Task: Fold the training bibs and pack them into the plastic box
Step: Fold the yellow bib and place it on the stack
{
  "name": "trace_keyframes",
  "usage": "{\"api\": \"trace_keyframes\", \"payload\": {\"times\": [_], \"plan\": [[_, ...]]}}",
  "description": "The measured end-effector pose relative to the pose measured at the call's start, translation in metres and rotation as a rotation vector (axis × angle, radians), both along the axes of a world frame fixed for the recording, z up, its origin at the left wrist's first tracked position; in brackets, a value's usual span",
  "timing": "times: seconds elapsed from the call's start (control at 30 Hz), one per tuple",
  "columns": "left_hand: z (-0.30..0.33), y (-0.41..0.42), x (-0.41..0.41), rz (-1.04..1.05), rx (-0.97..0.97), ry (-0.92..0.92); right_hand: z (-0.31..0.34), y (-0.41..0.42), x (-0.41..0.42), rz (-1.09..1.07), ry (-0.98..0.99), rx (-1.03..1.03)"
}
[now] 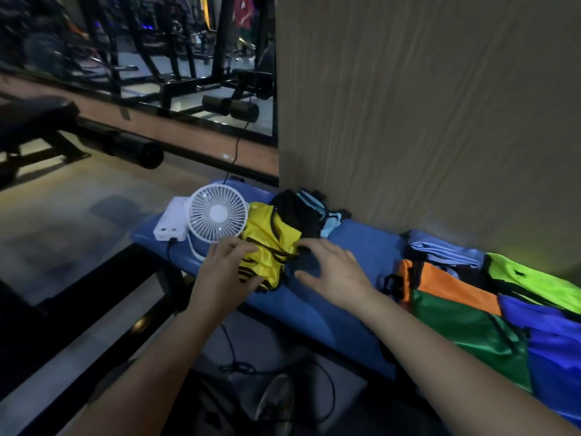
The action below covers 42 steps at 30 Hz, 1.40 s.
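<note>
No text, label, brand or number can be read anywhere — the picture is dim and soft. The white power bank beside the fan shows only plain ports, and the red shirt of a person in the mirror carries a pale mark — too blurred to make out.

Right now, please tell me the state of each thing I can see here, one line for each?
Yellow bib: crumpled on the bench, left hand on it.
Left hand: fingers curled on the yellow bib.
Right hand: open, beside the bib.
Fan: upright; running or not, cannot tell.
Green bib: lying spread, unfolded.
</note>
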<state>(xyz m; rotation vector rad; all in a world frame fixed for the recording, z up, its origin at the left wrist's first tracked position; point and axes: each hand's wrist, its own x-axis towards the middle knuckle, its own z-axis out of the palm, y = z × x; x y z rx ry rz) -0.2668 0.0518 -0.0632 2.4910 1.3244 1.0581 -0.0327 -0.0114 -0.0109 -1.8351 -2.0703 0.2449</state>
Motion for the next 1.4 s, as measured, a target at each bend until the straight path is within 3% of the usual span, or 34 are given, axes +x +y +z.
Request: {"api": "trace_keyframes", "payload": {"times": [0.2, 0.4, 0.53, 0.8, 1.07, 1.2, 1.4], "plan": [[-0.015, 0.005, -0.002, -0.034, -0.238, -0.055, -0.018, 0.038, -0.021, -0.102, 0.076, -0.034], [-0.016, 0.011, 0.005, -0.023, -0.280, -0.016, -0.033, 0.054, -0.035, -0.171, 0.058, 0.002], [-0.011, 0.010, 0.012, -0.015, -0.335, -0.006, -0.027, 0.047, -0.031, -0.171, 0.183, 0.066], [0.004, -0.006, 0.032, -0.290, -0.343, -0.202, 0.011, 0.004, 0.000, -0.141, 0.382, 0.141], [0.023, -0.038, 0.056, -0.348, -0.261, -0.375, 0.060, -0.047, 0.038, -0.182, 0.473, 0.174], [0.017, -0.039, 0.069, -0.316, -0.268, -0.297, 0.063, -0.060, 0.057, -0.254, 0.545, 0.156], [0.006, -0.035, 0.086, -0.308, -0.439, -0.152, 0.053, -0.069, 0.074, -0.309, 0.625, 0.115]]}}
